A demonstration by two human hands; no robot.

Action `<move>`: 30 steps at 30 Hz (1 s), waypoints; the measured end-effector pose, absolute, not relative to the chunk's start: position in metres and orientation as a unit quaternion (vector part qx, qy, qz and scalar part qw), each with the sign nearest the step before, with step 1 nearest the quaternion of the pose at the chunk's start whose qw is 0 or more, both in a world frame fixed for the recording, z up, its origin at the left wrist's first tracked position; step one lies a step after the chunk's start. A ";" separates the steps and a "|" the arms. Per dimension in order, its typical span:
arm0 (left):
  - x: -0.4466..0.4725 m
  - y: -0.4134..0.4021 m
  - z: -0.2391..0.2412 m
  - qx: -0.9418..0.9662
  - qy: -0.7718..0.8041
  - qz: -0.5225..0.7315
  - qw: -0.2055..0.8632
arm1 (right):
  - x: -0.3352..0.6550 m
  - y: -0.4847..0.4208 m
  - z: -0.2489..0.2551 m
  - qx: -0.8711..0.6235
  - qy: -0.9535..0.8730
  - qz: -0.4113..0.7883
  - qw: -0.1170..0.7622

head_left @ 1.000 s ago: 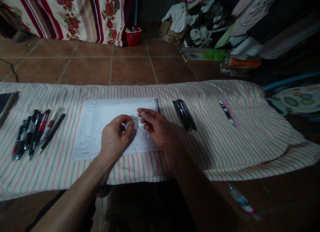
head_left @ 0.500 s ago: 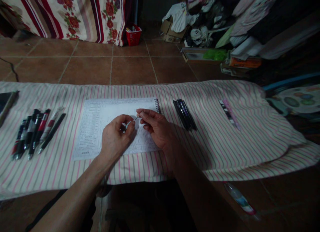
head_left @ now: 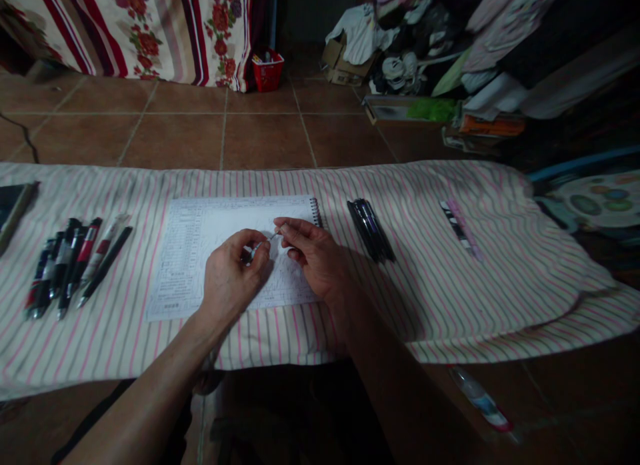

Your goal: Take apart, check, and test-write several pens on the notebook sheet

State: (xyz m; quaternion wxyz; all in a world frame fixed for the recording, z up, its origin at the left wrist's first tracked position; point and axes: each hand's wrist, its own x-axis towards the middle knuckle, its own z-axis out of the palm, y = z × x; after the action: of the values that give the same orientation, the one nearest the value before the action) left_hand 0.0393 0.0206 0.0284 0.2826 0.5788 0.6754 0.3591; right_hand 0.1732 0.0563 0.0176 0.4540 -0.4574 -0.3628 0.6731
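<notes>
Over the notebook, my left hand [head_left: 233, 265] is closed in a pinch around a slim pen part [head_left: 273, 237], its dark end showing by the palm. A thin, shiny length of it spans the gap between my hands. My right hand [head_left: 313, 251] pinches the other end between thumb and forefinger, with the remaining fingers curled. Fingers cover most of the piece, so its exact kind is unclear. Underneath lies the spiral notebook [head_left: 185, 265], its page printed along the edges and coil on the right. Several black pens [head_left: 370, 230] are grouped just right of my right hand.
More pens [head_left: 75, 265], black, red and silver, lie at the left of the striped cloth [head_left: 280, 338]. A pink and a black-and-white stick [head_left: 460, 230] rest at the right. A dark flat object [head_left: 15, 208] sits at the left edge; a plastic bottle [head_left: 480, 398] lies below.
Both hands keep the same pinch on the slim pen part, almost still. The whole view has shifted very slightly.
</notes>
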 end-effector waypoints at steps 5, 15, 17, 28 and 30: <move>0.039 0.021 0.028 0.581 0.676 0.354 0.285 | 0.173 0.056 0.019 -0.466 -0.363 0.667 0.454; 0.039 0.020 0.027 0.575 0.676 0.361 0.287 | 0.171 0.055 0.020 -0.465 -0.383 0.658 0.452; 0.039 0.020 0.026 0.574 0.674 0.364 0.288 | 0.171 0.055 0.019 -0.463 -0.388 0.657 0.452; 0.039 0.020 0.026 0.567 0.666 0.379 0.304 | 0.170 0.054 0.016 -0.458 -0.412 0.656 0.437; 0.038 0.020 0.026 0.568 0.663 0.382 0.303 | 0.170 0.054 0.017 -0.458 -0.423 0.651 0.434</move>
State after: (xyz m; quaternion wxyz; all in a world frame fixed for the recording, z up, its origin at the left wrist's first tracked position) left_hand 0.0385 0.0203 0.0259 0.3027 0.5680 0.6634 0.3817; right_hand 0.1697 0.0541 0.0167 0.4336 -0.4582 -0.4228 0.6506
